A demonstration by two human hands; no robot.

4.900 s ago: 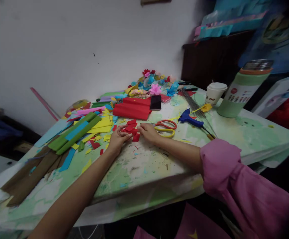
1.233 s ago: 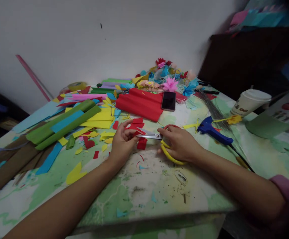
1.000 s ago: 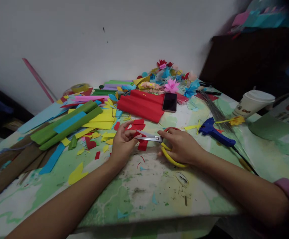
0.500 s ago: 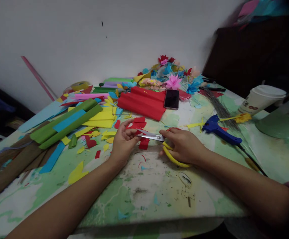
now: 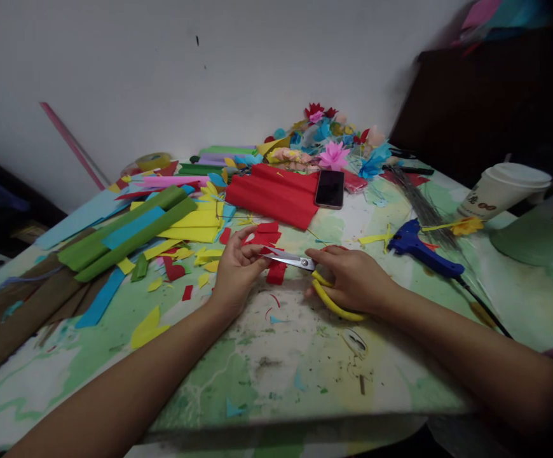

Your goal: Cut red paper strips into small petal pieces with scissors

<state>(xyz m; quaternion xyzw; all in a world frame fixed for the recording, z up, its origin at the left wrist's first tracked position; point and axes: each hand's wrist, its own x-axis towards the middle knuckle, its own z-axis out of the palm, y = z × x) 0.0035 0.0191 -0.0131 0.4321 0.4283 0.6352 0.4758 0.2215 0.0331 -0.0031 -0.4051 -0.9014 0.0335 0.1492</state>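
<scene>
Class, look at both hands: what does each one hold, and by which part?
The right hand holds the scissors by their yellow handles. The left hand pinches a piece of red paper by its near edge.

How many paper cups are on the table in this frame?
1. The single paper cup, white with a lid, stands near the table's far right edge, beyond the blue glue gun. The dark, blurred right side may hide more.
</scene>
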